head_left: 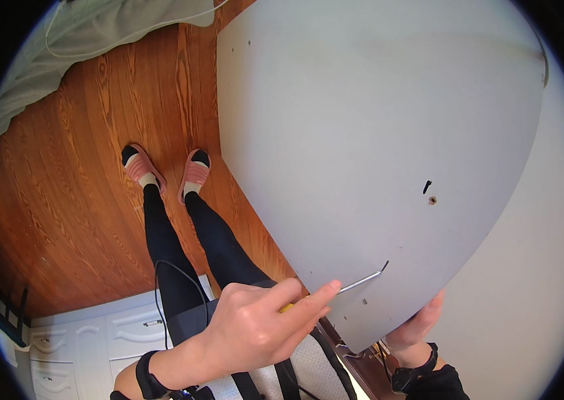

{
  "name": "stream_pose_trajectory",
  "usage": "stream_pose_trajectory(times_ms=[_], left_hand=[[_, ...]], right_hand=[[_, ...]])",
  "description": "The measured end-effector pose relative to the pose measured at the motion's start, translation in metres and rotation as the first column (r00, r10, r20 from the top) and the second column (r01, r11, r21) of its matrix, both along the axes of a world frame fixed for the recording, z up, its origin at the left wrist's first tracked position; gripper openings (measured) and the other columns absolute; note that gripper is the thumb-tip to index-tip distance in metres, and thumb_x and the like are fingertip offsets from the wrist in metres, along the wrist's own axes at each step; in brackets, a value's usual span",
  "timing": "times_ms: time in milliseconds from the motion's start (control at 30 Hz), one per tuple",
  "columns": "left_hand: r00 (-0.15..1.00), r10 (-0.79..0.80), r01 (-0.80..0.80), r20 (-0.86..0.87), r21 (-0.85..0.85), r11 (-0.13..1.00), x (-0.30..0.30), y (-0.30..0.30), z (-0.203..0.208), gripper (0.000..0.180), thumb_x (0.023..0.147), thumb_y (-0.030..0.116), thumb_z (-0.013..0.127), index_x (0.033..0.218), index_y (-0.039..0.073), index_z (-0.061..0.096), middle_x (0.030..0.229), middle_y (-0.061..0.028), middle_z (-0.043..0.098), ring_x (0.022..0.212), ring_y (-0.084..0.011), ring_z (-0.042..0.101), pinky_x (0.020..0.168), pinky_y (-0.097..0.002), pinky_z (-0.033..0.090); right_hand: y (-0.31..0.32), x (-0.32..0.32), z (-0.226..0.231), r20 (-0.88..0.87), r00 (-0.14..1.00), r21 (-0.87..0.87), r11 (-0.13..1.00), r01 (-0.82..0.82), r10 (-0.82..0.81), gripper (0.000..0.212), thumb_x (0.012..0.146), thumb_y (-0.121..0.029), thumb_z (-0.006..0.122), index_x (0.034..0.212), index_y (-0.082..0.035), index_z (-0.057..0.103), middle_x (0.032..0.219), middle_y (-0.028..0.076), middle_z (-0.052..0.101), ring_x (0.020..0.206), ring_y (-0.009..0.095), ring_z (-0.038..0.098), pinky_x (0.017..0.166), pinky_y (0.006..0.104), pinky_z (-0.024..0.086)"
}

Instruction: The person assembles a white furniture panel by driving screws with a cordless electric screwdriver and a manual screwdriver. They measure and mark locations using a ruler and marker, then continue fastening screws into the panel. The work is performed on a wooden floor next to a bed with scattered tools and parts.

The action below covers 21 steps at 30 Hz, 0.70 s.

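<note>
My left hand (265, 320) is closed around a screwdriver (360, 282). A bit of yellow handle shows between the fingers, and the index finger lies along the silver shaft. Its end meets a small black screw (386, 266) that stands tilted at the face of a large white panel (375, 133). At the panel's lower right edge my right hand (418, 327) grips the board, partly hidden behind it. Higher on the panel are a black screw or peg (427, 187) and a brass-coloured fitting (432, 201). A small hole (364, 302) lies below the screwdriver's end.
Wooden floor (75, 187) lies to the left, with my feet in pink slippers (195, 175). White drawers (128, 327) stand at the lower left. A pale curtain (95, 47) hangs at the upper left, and a white wall (535, 267) rises beyond the panel.
</note>
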<state>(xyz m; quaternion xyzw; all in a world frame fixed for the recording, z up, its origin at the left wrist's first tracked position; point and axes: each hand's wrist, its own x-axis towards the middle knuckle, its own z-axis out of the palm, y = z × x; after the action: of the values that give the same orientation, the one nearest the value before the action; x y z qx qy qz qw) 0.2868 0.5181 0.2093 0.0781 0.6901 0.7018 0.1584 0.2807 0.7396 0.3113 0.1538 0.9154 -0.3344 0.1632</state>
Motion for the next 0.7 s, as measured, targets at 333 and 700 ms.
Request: stream_pose_trajectory(times_ms=[333,700], left_hand=[[0.999,-0.030,0.029,-0.015,-0.055,0.998,0.003,-0.001,0.005,0.044,0.074,0.007,0.076,0.118,0.011,0.071,0.059,0.0011,0.037,0.042,-0.0088,0.040,0.038,-0.0249,0.027],[0.999,-0.026,0.026,0.027,-0.017,1.000,0.006,-0.001,0.007,0.041,0.074,0.005,0.075,0.115,0.009,0.072,0.061,0.0005,0.040,0.042,-0.0094,0.042,0.038,-0.0258,0.029]], right_hand=[[0.001,0.007,-0.001,-0.042,0.983,-0.121,0.977,0.175,-0.181,0.062,0.101,-0.055,0.023,0.124,-0.004,0.052,0.112,0.006,0.061,0.104,0.018,0.057,0.088,0.0312,0.045],[-0.001,-0.002,0.005,0.023,0.989,-0.120,0.982,0.147,-0.146,0.072,0.097,-0.061,0.036,0.128,0.004,0.043,0.120,0.012,0.057,0.108,0.020,0.056,0.092,0.0338,0.045]])
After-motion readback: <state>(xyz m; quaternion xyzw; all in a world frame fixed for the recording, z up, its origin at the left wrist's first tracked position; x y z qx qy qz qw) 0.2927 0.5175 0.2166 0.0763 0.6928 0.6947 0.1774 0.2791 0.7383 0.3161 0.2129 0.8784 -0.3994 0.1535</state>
